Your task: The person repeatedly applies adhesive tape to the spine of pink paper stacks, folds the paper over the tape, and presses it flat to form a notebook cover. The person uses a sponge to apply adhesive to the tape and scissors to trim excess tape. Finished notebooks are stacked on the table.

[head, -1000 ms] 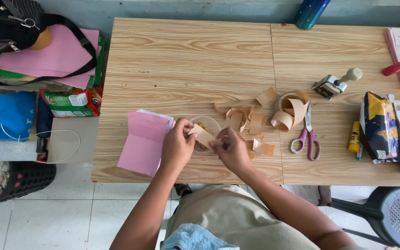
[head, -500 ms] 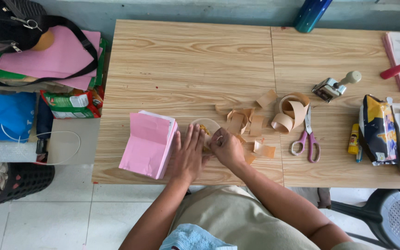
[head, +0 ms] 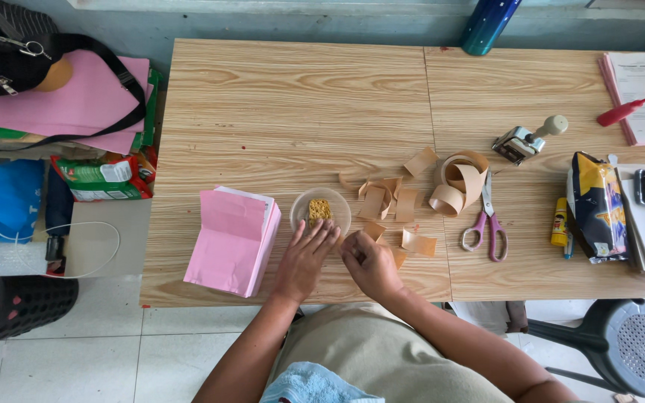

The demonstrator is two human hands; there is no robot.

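At table's near edge: both hands working close together.
Dish (head: 321, 211): sitting just beyond the fingertips, left-centre.
Left hand (head: 304, 260): lying flat, fingers spread, touching the dish rim; nearer.
Right hand (head: 371, 263): curling loosely, holding nothing visible, just beside.

Tabletop (head: 278, 112) light wood grain. Left of clear dish (head: 321, 210) with yellow-brown contents: pink paper stack (head: 229, 242). Right of dish: tan paper strips (head: 386, 200), pink-handled scissors (head: 489, 224), yellow glue stick (head: 559, 222).
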